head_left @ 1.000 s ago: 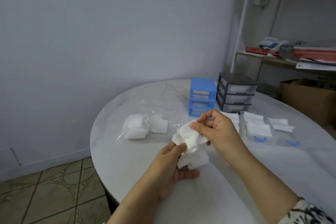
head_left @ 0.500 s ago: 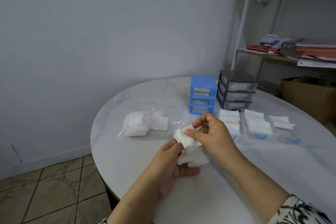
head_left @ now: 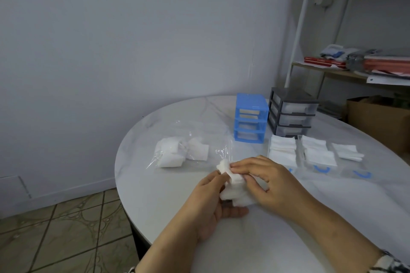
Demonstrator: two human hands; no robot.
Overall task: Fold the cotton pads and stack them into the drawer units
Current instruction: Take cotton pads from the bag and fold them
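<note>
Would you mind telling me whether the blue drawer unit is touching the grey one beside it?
Apart. The head view shows a thin strip of table between the blue drawer unit and the grey drawer unit.

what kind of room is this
Probably a spare room or small office at home: a round marble-look table pushed near a bare wall, an open shelf unit stacked with books and papers, and a cardboard box on the floor.

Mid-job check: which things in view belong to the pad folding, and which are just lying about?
Job: cotton pads held by left hand and right hand; bagged pads; folded stacks; blue drawer unit; grey drawer unit.
Lying about: shelf books; cardboard box.
</note>
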